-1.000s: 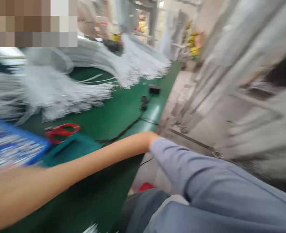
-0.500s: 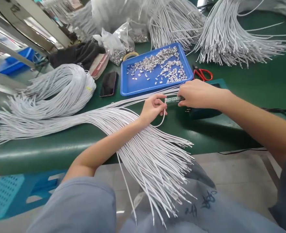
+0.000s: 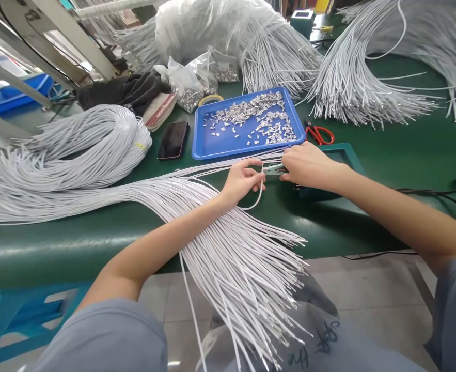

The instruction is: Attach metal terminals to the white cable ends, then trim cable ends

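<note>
Head view: well off to the left of our left hand [image 3: 240, 182] there's a coil of pale wires [image 3: 107, 150], then a phone [image 3: 172, 140] nearer in. Our left forearm [image 3: 168, 235] lies across a fanned wire bundle [image 3: 243, 258], so that's the main clutter under us, and a blue tray [image 3: 212, 147] of silver bits [image 3: 278, 129] sits just beyond both hands. The left fingertips are pinched on 1 white wire [image 3: 258, 200], its short end roughly upright at their right side, loop sagging below. Key bit: that wire is left of our right hand [image 3: 307, 164], which is wrapped around pliers [image 3: 274, 169] pointing left, about square to the wire. Left hand's nearer; can't tell if the nose touches. Past the right hand lie scissors [image 3: 320, 135], and a teal box [image 3: 351, 150] crowds its wrist.
</note>
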The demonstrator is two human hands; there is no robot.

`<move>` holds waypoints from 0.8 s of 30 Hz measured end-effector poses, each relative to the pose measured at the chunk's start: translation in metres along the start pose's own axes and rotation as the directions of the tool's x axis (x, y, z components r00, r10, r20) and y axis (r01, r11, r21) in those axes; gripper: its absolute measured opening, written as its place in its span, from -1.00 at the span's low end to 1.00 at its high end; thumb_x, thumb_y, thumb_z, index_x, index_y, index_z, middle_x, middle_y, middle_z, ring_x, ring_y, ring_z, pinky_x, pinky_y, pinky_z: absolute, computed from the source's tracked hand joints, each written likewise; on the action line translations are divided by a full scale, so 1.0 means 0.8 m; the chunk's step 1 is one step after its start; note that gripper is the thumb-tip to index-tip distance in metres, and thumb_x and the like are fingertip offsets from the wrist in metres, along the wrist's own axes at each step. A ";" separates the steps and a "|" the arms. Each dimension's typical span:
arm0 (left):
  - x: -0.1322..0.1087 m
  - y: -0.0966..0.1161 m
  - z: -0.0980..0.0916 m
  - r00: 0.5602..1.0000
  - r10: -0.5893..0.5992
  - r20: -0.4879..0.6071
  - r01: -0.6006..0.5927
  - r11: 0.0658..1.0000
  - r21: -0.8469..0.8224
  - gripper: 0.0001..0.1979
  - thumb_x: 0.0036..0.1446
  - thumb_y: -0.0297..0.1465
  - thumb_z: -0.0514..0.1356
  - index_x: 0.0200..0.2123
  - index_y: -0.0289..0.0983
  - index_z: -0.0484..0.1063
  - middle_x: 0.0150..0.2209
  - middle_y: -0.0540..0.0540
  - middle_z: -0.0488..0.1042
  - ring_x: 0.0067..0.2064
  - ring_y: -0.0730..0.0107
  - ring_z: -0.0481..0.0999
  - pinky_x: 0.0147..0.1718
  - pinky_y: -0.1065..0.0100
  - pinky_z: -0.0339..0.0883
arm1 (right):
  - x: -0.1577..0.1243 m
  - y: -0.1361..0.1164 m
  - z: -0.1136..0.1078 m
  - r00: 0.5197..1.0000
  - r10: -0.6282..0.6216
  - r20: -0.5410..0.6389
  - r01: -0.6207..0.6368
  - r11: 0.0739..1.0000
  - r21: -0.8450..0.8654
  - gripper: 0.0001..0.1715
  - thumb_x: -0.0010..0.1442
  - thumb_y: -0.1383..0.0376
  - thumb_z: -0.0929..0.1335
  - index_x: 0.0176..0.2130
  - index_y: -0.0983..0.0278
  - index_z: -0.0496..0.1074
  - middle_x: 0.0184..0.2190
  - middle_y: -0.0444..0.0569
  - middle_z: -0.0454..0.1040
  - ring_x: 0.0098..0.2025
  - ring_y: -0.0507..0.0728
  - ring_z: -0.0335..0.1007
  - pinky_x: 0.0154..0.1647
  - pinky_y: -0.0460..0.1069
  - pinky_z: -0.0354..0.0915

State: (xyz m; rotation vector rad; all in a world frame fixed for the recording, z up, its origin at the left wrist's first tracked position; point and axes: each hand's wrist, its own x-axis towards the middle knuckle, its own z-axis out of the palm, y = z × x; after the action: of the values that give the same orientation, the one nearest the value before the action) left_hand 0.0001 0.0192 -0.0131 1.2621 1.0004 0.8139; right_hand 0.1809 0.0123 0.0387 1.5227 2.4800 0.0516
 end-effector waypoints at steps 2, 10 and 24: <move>0.000 0.000 -0.001 1.000 -0.006 -0.005 0.006 1.000 0.011 -0.68 -0.02 -0.47 0.37 -0.19 -0.37 0.37 -0.58 0.01 0.50 -0.60 0.49 0.50 -0.63 0.55 0.23 | -0.002 -0.004 0.001 1.000 0.006 -0.006 -0.006 1.000 -0.020 -0.77 0.17 0.27 0.37 -0.29 0.41 0.54 -0.30 0.22 0.59 -0.15 0.31 0.51 -0.23 0.07 0.13; -0.002 0.001 0.001 0.999 -0.001 -0.041 0.005 0.997 0.083 -0.77 0.00 -0.57 0.24 -0.22 -0.36 0.36 -0.62 0.07 0.47 -0.64 0.52 0.46 -0.66 0.57 0.22 | -0.006 -0.015 -0.005 0.997 -0.010 0.072 0.014 0.998 -0.054 -0.67 0.24 0.32 0.24 -0.28 0.46 0.53 -0.23 0.27 0.57 -0.07 0.34 0.49 -0.18 0.08 0.13; 0.002 0.001 0.002 0.999 -0.034 -0.027 0.036 0.996 0.085 -0.77 0.00 -0.63 0.25 -0.24 -0.38 0.35 -0.63 0.06 0.47 -0.63 0.51 0.48 -0.67 0.58 0.23 | -0.008 -0.002 -0.006 0.993 -0.056 0.101 0.060 0.998 -0.037 -0.55 0.38 0.24 0.15 -0.19 0.45 0.50 -0.16 0.28 0.52 -0.02 0.36 0.41 -0.06 0.17 0.11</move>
State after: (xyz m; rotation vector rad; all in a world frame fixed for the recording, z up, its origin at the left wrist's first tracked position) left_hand 0.0023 0.0203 -0.0129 1.3060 1.0845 0.7693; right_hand 0.1817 0.0064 0.0441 1.4011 2.4284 0.0141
